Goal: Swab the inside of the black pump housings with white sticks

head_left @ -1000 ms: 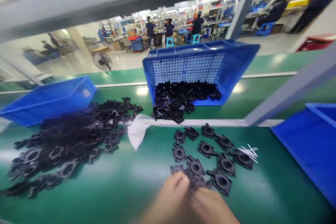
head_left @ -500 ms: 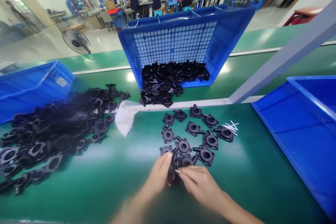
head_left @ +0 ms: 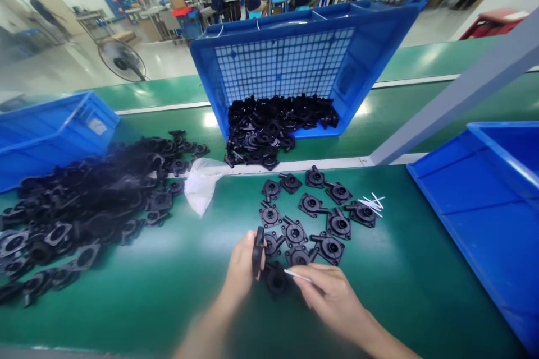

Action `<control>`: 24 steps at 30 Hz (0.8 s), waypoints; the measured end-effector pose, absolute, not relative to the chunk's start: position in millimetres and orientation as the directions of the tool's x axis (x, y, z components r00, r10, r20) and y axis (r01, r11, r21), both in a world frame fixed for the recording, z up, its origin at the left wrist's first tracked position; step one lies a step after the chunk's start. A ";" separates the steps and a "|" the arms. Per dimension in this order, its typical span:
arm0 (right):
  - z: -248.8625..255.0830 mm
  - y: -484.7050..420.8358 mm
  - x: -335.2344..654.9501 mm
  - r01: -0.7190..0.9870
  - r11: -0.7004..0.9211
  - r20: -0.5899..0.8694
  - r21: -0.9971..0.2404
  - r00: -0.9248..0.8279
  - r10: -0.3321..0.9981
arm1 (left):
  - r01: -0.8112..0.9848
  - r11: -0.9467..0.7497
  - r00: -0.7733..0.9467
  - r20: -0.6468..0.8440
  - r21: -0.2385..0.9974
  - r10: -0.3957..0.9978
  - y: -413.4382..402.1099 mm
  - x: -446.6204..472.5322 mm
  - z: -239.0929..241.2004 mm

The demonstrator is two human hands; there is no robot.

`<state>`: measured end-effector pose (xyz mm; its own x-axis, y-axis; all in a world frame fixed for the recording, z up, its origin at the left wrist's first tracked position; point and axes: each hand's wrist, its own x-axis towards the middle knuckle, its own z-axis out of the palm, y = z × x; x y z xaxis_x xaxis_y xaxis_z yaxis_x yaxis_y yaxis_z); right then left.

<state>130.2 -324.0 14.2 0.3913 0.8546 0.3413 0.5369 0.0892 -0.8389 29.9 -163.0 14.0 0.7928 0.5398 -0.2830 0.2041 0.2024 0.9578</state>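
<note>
My left hand [head_left: 241, 266] grips a black plastic housing [head_left: 258, 252] held edge-on above the green table. Between thumb and fingers, my right hand [head_left: 332, 289] pinches a thin white stick [head_left: 297, 275], its tip pointing left and apart from the held part. Below and between the hands lies another black housing [head_left: 276, 279], partly in shadow. Several similar square-flanged housings [head_left: 311, 204] with short side spouts are spread flat just beyond. A small bunch of white sticks [head_left: 372, 204] rests on the rightmost of them.
A tilted blue crate [head_left: 278, 61] full of black parts stands behind. Blue bins flank the left [head_left: 50, 134] and right [head_left: 484, 196]. A heap of black parts [head_left: 96, 196] and a white plastic bag [head_left: 201, 186] lie left. A grey post [head_left: 446, 95] slants at right.
My left hand has moved left with the housing, away from the white stick in my right hand. The housing lying beneath the hands now shows.
</note>
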 end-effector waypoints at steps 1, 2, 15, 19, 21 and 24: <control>14.3 -324.2 130.5 0.532 0.086 0.339 -0.842 0.397 0.853 | 0.188 0.218 0.799 -0.278 0.958 0.534 -162.1 29.5 14.2; 14.2 -324.1 130.5 0.536 0.087 0.340 -0.840 0.396 0.853 | 0.184 0.253 0.815 -0.291 0.950 0.501 -162.6 29.4 14.0; 6.4 -321.4 129.9 0.667 0.110 0.401 -0.737 0.300 0.865 | 0.298 0.444 0.871 -0.431 0.845 0.235 -185.2 31.8 3.5; 2.7 -322.5 129.1 0.697 0.110 0.418 -0.708 0.290 0.861 | 0.325 0.350 0.858 -0.430 0.879 0.283 -185.7 33.1 7.3; 0.4 -323.6 128.4 0.713 0.093 0.404 -0.695 0.280 0.871 | 0.349 0.283 0.840 -0.432 0.894 0.328 -186.2 32.7 9.5; -2.9 -324.8 127.2 0.756 0.071 0.400 -0.651 0.262 0.878 | 0.350 0.138 0.840 -0.376 0.926 0.391 -186.5 29.6 11.3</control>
